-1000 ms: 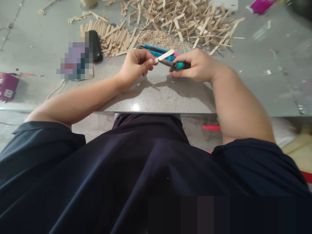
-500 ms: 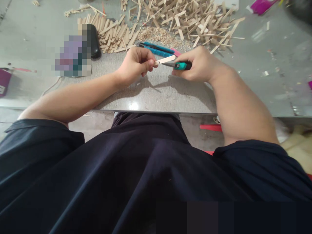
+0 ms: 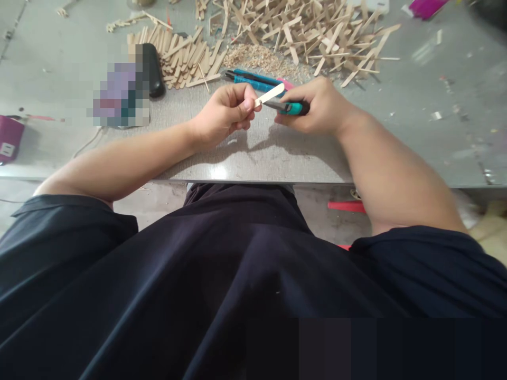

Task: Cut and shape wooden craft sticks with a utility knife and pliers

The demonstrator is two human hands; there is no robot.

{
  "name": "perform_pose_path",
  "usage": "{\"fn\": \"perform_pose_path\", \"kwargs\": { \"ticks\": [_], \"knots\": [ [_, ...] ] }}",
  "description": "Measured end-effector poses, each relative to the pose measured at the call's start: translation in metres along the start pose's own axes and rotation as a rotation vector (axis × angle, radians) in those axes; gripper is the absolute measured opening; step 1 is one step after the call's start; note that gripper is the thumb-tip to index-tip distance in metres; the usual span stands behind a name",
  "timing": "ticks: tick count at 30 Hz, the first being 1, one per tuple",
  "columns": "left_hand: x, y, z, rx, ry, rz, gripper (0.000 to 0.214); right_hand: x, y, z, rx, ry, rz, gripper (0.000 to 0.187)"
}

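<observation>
My left hand (image 3: 232, 110) pinches a pale wooden craft stick (image 3: 271, 94) near its lower end. The stick slants up to the right. In my right hand (image 3: 317, 105) is a cutter (image 3: 291, 108) with a grey pointed blade and a teal and black handle, mostly covered by the fingers. Its tip points left and is at the stick close to my left fingertips; whether it touches is hard to tell. Behind both hands lies a blue pen-like tool with a black end (image 3: 253, 80), beside a pink piece (image 3: 285, 83).
A large heap of craft sticks (image 3: 293, 31) lies at the back, with wood shavings (image 3: 253, 55) before it. To the left are a neater stick pile (image 3: 186, 55), a black case (image 3: 151, 68) and a blurred-out device (image 3: 114, 97). The grey table (image 3: 222, 169) ends near my body.
The craft stick has tilted more steeply, its far end rising. My left hand has shifted slightly right and down, with its lower fingers showing more. The cutter stays close to the stick.
</observation>
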State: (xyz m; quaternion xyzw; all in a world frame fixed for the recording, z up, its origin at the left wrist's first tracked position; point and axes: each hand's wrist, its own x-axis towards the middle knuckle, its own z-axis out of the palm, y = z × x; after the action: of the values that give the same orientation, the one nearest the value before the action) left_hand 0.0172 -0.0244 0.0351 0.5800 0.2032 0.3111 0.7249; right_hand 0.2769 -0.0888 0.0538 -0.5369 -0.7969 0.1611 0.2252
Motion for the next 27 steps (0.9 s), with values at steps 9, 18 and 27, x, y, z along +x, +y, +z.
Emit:
{"fn": "perform_pose_path", "kwargs": {
  "ticks": [9,18,27],
  "knots": [
    [-0.009,0.010,0.017,0.040,0.065,-0.024,0.041,0.001,-0.009,0.004,0.028,-0.010,0.096,0.054],
    [-0.015,0.005,0.024,0.195,0.119,-0.004,0.043,0.006,-0.020,0.011,0.035,0.038,0.114,0.047],
    [-0.008,0.004,0.013,0.329,0.194,0.083,0.045,0.010,-0.011,0.013,-0.184,0.276,0.195,0.028]
  ]
}}
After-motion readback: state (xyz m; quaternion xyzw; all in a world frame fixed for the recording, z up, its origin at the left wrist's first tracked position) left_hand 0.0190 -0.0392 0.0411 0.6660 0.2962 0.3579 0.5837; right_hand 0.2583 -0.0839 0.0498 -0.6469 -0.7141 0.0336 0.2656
